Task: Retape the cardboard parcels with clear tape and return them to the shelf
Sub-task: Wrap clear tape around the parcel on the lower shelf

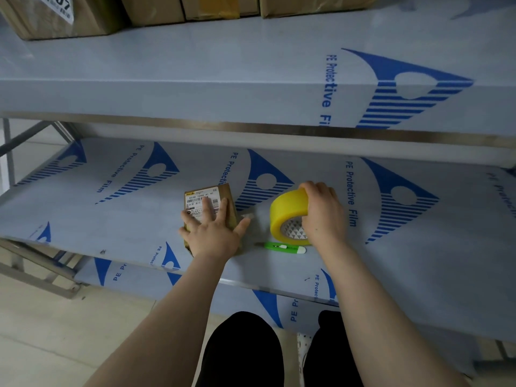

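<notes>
The left hand (213, 233) presses flat, fingers spread, on the small parcel (208, 203) near the shelf's (111, 224) front edge. The right hand (324, 212) grips the yellow tape roll (287, 213) beside it, a green cutter (283, 247) just in front.

I note one small brown parcel (198, 201), label up, flat on the shelf (111, 219); the yellow tape roll (287, 210) stands on edge near its right side.

Views: one, a wide-angle camera worn on the person's head.
Vantage: standing at a shelf unit, above the person's own forearms.
Facing: forward and down onto the lower shelf (111, 219); the upper shelf (195, 65) crosses the top, while the floor (55, 331) and legs (240, 350) fill the bottom.
Nearness: close; the forearms run up from the bottom edge.
Centre: left hand (213, 233) flat on a parcel (223, 192), right hand (324, 213) gripping a tape roll (284, 208).
</notes>
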